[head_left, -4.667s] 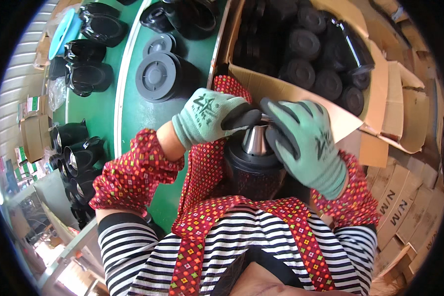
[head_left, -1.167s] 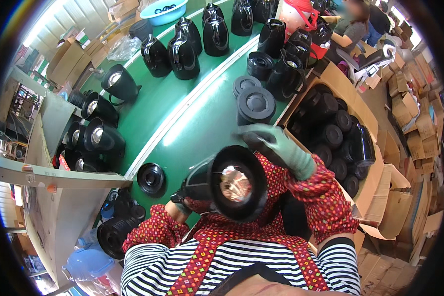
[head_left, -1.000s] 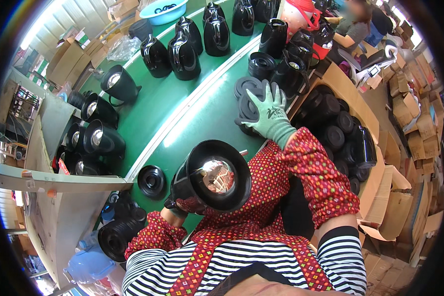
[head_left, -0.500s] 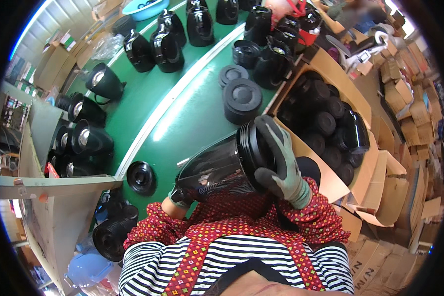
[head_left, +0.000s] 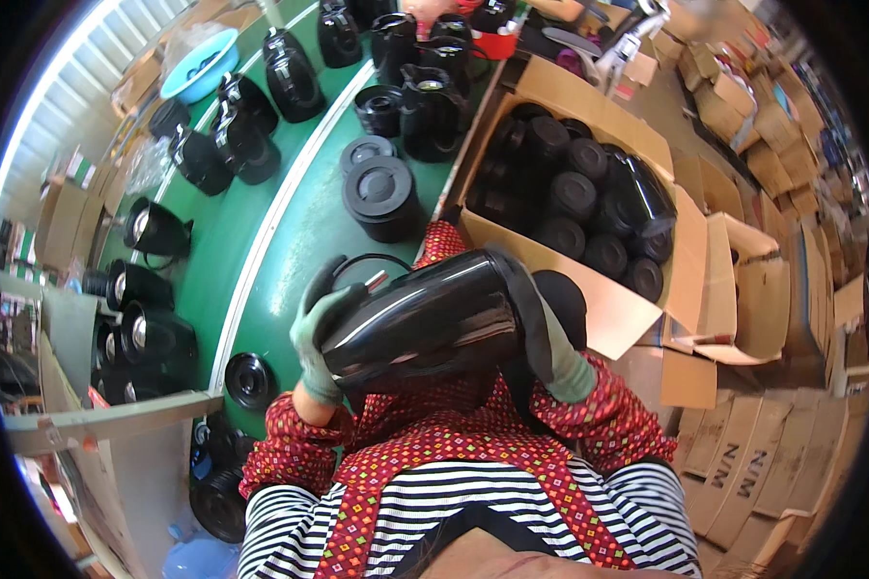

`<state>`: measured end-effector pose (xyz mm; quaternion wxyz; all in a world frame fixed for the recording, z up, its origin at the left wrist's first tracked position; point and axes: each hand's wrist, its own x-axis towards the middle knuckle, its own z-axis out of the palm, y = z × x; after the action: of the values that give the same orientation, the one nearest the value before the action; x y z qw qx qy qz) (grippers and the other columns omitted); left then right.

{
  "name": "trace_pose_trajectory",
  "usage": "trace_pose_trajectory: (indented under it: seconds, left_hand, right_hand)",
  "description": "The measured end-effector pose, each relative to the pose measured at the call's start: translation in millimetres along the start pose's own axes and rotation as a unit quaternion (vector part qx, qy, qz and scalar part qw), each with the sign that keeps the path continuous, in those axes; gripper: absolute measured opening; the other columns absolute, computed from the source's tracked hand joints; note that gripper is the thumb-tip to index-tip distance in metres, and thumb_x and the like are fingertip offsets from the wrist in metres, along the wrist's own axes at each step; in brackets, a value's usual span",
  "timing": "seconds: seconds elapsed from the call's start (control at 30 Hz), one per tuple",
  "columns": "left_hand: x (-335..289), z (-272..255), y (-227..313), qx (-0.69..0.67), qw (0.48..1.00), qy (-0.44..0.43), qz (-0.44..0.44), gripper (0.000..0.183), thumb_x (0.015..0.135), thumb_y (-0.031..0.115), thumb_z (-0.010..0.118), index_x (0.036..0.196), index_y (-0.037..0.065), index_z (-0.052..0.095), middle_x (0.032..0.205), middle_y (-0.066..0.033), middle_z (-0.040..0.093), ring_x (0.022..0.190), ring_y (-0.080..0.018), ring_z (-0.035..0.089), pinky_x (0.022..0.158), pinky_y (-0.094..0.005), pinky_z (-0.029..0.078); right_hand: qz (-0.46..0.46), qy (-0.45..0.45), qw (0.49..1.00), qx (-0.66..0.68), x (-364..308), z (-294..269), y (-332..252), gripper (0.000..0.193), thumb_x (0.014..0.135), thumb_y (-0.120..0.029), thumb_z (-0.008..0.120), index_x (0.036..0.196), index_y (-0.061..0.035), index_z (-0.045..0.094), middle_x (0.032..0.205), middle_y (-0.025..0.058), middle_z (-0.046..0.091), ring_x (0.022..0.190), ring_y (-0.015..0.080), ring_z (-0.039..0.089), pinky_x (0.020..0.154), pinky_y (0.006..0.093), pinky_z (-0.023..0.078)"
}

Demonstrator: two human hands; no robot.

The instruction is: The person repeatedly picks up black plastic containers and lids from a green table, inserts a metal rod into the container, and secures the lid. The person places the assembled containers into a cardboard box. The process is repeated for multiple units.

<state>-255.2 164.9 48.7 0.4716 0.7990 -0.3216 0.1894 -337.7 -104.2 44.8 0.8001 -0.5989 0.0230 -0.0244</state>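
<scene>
green tabletop [head_left: 299,241] runs from 7 o'clock to 12 o'clock, carrying rows of black jugs [head_left: 290,82]. open cardboard box [head_left: 647,309] at 2 o'clock, packed with black lids [head_left: 574,193]. black jug body [head_left: 434,314] at frame centre, lying on its side, held in air above lap, clear of tabletop. left hand [head_left: 319,333], green glove, fingers curled around jug end at 9 o'clock. right hand [head_left: 555,352], green glove, fingers wrapped over opposite end at 3 o'clock. stacked black lid [head_left: 381,193] at 11 o'clock, near jug.
</scene>
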Motion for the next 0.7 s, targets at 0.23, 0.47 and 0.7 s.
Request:
trace_pose_trajectory:
  seconds: [0.23,0.47,0.7]
  left_hand:
    - [19,-9,1,-0.150,0.977,-0.149,-0.004,0.047,0.089,0.009,0.080,0.130,-0.007,0.065,0.141,-0.0236,0.064,0.120,-0.0306,0.070,0.104,-0.0407,0.055]
    - [14,7,1,-0.282,0.941,-0.133,-0.132,0.064,0.075,0.018,0.093,0.126,-0.010,0.067,0.125,-0.0209,0.073,0.107,-0.0272,0.074,0.100,-0.0415,0.059]
    - [43,-6,29,-0.122,0.977,-0.175,0.003,0.045,0.081,0.011,0.088,0.118,-0.007,0.068,0.125,-0.0269,0.072,0.108,-0.0315,0.074,0.096,-0.0406,0.059]
  right_hand:
    - [0.162,-0.122,0.979,-0.014,-13,-47,-60,0.075,0.110,-0.060,0.044,0.151,0.0024,0.052,0.142,0.0134,0.063,0.127,0.0231,0.061,0.112,0.0353,0.046]
    - [-0.259,0.004,0.957,-0.135,-14,-3,-25,0.078,0.108,-0.057,0.050,0.157,0.0037,0.043,0.158,0.0203,0.051,0.139,0.0343,0.056,0.116,0.0410,0.045]
    - [0.139,-0.022,0.969,0.205,-17,-35,-15,0.075,0.106,-0.065,0.050,0.144,-0.0003,0.057,0.143,0.0166,0.066,0.124,0.0253,0.068,0.110,0.0410,0.051]
